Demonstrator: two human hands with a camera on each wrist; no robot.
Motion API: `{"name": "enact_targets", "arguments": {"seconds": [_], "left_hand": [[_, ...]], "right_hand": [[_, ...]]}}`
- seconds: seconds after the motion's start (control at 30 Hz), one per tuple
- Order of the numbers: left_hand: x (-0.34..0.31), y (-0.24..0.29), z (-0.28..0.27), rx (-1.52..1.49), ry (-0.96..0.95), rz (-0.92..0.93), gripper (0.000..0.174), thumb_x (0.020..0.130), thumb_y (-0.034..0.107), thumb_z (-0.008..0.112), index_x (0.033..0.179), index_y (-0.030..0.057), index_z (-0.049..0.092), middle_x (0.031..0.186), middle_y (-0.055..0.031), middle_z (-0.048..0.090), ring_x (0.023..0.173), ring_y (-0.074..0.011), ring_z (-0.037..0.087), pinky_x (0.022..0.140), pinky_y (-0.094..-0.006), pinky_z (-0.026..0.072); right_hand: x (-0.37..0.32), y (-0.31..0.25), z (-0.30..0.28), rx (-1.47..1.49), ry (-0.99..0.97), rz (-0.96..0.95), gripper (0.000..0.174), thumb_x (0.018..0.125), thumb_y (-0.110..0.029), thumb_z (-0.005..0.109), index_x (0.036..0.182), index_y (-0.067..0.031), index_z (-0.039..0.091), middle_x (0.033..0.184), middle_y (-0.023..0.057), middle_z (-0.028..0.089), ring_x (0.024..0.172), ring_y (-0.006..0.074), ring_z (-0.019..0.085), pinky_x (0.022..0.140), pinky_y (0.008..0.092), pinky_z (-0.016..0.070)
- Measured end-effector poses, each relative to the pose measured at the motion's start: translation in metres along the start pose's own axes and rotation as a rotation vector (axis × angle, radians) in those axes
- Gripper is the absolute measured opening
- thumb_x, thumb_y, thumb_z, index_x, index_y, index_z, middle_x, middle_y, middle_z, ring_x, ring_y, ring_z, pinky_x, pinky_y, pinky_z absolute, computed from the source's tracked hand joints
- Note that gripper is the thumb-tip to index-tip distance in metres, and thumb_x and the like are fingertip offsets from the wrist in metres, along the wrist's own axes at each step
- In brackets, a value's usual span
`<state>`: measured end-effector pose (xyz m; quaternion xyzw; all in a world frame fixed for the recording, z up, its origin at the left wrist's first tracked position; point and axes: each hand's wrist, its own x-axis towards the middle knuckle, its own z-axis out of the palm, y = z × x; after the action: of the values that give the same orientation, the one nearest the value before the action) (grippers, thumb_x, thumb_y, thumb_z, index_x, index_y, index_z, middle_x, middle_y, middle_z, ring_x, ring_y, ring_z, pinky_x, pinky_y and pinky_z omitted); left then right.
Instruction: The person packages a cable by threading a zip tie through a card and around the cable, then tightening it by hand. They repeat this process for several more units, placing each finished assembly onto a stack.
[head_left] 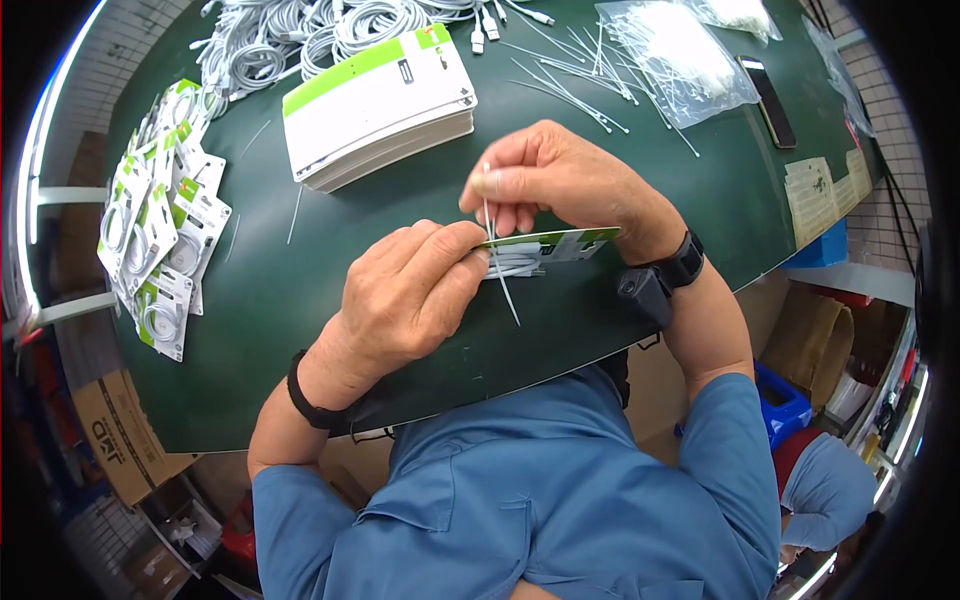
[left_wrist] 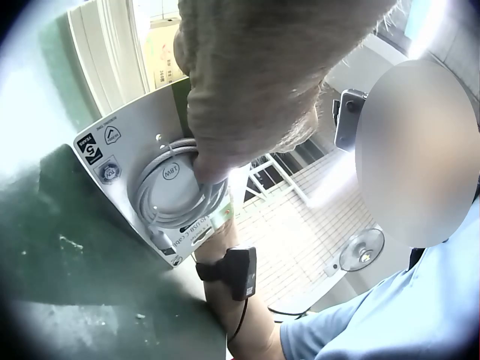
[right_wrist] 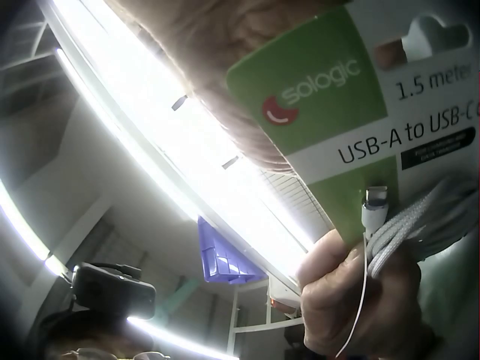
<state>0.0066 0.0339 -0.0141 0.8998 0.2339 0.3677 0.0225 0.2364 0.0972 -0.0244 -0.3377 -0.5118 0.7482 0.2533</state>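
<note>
My left hand (head_left: 415, 285) grips the end of a green and white cable card (head_left: 580, 240), which stands on edge above the table. A coiled white USB cable (head_left: 512, 262) lies against the card's near side. A thin white cable tie (head_left: 508, 295) passes by the card, its tail hanging toward me. Its upper part is pinched between the thumb and finger of my right hand (head_left: 560, 180). In the right wrist view the card (right_wrist: 319, 97) shows its printed front and the cable's metal plug (right_wrist: 376, 196). The left wrist view shows the coil (left_wrist: 142, 199) against the card, partly hidden by fingers.
A thick stack of cards (head_left: 375, 110) stands ahead, with a heap of white cables (head_left: 300, 30) behind it. Packed cards (head_left: 190, 225) pile up at left. Loose ties (head_left: 570, 80), a bag of ties (head_left: 685, 60) and a phone (head_left: 768, 105) lie at back right.
</note>
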Motion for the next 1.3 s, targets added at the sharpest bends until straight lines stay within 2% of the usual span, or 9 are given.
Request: {"name": "enact_targets", "arguments": {"seconds": [0.1,0.3,0.6,0.87,0.93,1.07,1.17,1.2,1.3], "left_hand": [[0.002,0.000,0.000,-0.002,-0.011,0.004,0.017,0.073,0.000,0.077,0.086,-0.0025,0.067,0.100,-0.0128,0.069,0.070,-0.0207,0.066,0.058,-0.0317,0.0523],[0.001,0.004,-0.003,-0.046,-0.063,-0.031,0.031,0.065,0.001,0.082,0.092,-0.0027,0.067,0.105,-0.0160,0.073,0.075,-0.0261,0.070,0.063,-0.0347,0.0576],[0.000,0.002,-0.004,-0.067,-0.034,-0.051,0.029,0.066,-0.002,0.081,0.091,-0.0008,0.067,0.100,-0.0140,0.074,0.078,-0.0258,0.072,0.066,-0.0357,0.0588],[-0.001,-0.004,-0.001,-0.190,0.004,-0.187,0.027,0.068,-0.005,0.080,0.090,0.0011,0.066,0.098,-0.0137,0.075,0.079,-0.0266,0.074,0.068,-0.0367,0.0601],[-0.003,-0.005,-0.002,-0.319,-0.033,-0.373,0.025,0.070,-0.005,0.077,0.091,0.0017,0.066,0.096,-0.0113,0.073,0.078,-0.0284,0.072,0.069,-0.0369,0.0578],[-0.006,-0.009,-0.001,-0.455,-0.036,-0.553,0.022,0.073,-0.005,0.075,0.093,0.0000,0.066,0.093,-0.0122,0.072,0.077,-0.0315,0.071,0.069,-0.0375,0.0562],[-0.004,-0.012,-0.002,-0.502,-0.019,-0.630,0.020,0.074,-0.004,0.074,0.092,-0.0015,0.066,0.090,-0.0140,0.072,0.077,-0.0326,0.071,0.070,-0.0376,0.0559],[-0.004,-0.013,-0.002,-0.518,-0.017,-0.658,0.019,0.075,-0.004,0.074,0.092,-0.0021,0.066,0.089,-0.0147,0.072,0.077,-0.0327,0.071,0.070,-0.0375,0.0558],[-0.005,-0.016,-0.002,-0.532,0.001,-0.710,0.017,0.075,-0.003,0.074,0.091,-0.0028,0.067,0.087,-0.0156,0.072,0.076,-0.0323,0.071,0.070,-0.0372,0.0556]], "right_hand": [[0.000,0.003,-0.002,-0.137,-0.128,-0.026,0.021,0.103,-0.014,0.069,0.111,0.0036,0.076,0.082,0.0023,0.072,0.066,0.0059,0.064,0.062,0.0205,0.0527],[-0.004,-0.007,0.003,-0.076,-0.089,-0.020,0.019,0.101,-0.011,0.070,0.109,0.0042,0.078,0.082,0.0023,0.072,0.068,0.0060,0.063,0.064,0.0209,0.0525],[0.003,-0.002,-0.002,-0.172,-0.183,-0.028,0.017,0.099,-0.007,0.071,0.110,0.0043,0.077,0.087,0.0033,0.075,0.072,0.0054,0.065,0.068,0.0207,0.0535],[-0.001,-0.010,-0.005,-0.160,-0.054,0.017,0.017,0.100,-0.005,0.070,0.113,0.0041,0.075,0.093,0.0047,0.076,0.079,0.0073,0.069,0.072,0.0214,0.0552],[-0.006,-0.017,-0.011,-0.165,-0.002,0.041,0.017,0.100,-0.005,0.070,0.113,0.0040,0.075,0.094,0.0048,0.076,0.080,0.0075,0.070,0.073,0.0215,0.0555],[-0.017,-0.031,-0.015,-0.152,0.225,-0.162,0.019,0.094,-0.003,0.075,0.111,0.0050,0.074,0.100,0.0067,0.076,0.087,0.0101,0.071,0.078,0.0253,0.0576],[-0.023,-0.032,-0.006,-0.521,0.103,-0.513,0.028,0.084,-0.004,0.084,0.109,0.0017,0.075,0.104,0.0089,0.075,0.091,0.0163,0.071,0.082,0.0300,0.0581],[-0.023,-0.032,0.000,-0.524,0.089,-0.507,0.028,0.084,-0.004,0.084,0.109,0.0017,0.075,0.104,0.0089,0.075,0.091,0.0163,0.071,0.082,0.0300,0.0581],[-0.018,-0.033,0.025,-1.144,0.130,-0.648,0.037,0.073,-0.007,0.090,0.107,-0.0031,0.075,0.104,0.0100,0.074,0.092,0.0233,0.072,0.084,0.0331,0.0575]]}}
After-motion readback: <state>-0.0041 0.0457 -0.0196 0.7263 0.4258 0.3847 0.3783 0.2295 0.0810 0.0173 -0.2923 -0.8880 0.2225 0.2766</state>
